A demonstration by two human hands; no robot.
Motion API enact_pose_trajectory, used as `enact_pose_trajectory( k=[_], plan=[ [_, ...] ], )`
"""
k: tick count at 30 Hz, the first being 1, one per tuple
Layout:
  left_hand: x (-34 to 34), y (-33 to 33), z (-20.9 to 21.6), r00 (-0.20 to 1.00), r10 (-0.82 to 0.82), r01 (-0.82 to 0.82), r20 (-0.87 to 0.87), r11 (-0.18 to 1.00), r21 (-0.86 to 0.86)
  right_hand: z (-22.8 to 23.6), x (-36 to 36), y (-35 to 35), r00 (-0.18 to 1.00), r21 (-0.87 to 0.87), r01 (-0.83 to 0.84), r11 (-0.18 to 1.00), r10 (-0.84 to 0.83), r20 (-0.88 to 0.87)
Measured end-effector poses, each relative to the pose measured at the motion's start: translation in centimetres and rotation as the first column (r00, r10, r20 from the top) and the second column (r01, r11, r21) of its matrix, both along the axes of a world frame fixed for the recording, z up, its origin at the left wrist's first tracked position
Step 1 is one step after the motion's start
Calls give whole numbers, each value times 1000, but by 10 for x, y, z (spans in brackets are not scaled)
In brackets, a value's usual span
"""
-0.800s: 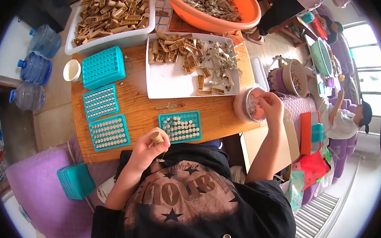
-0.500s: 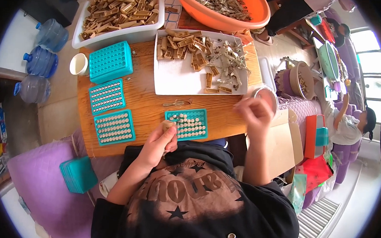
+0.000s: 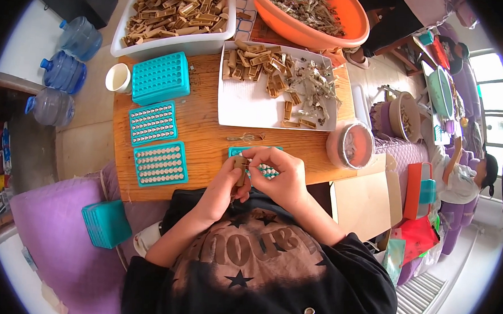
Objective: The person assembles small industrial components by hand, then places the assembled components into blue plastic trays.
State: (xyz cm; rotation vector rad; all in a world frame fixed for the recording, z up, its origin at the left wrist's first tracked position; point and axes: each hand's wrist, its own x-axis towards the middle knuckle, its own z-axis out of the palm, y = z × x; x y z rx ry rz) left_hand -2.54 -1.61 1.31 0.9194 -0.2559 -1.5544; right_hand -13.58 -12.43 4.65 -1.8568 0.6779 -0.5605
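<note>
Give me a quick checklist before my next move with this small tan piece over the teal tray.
1. Small tan plastic piece pinched by left hand and right hand: ok.
2. Teal plastic grid tray lies under the hands, on the wooden table: ok.
3. Free slots in that tray: cannot tell, hands cover it.
4. White rectangular tray of tan pieces close ahead: ok.
5. Round pink container sits at the table edge: not ok.

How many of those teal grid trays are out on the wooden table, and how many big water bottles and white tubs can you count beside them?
Teal grid trays on the wooden table: 4 (stack or block, filled tray, filled tray, one partly hidden under the hands)
Water bottles on the floor: 3 ()
White tubs: 2 ()
Total: 9
</note>
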Motion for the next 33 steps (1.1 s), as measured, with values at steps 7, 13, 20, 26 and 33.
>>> enact_pose_trajectory(
  k=[7,13,20,26,33],
  plan=[
    [1,1,3,996,26,-20,84,997,-78,-1,5,1,999,-84,32,996,-31,6],
    [2,2,3,998,25,-19,58,995,-94,-4,5,-1,999,23,27,999,-27,32],
    [-1,2,0,974,67,-50,217,995,-82,0,10,2,1000,-177,-4,984,6,11],
    [0,7,-1,889,52,-19,455,997,-77,0,8,-3,996,-114,-90,989,89,-10],
    [-1,4,6,967,97,-66,236,989,-134,-1,2,-7,993,-196,-77,978,93,73]
  ],
)
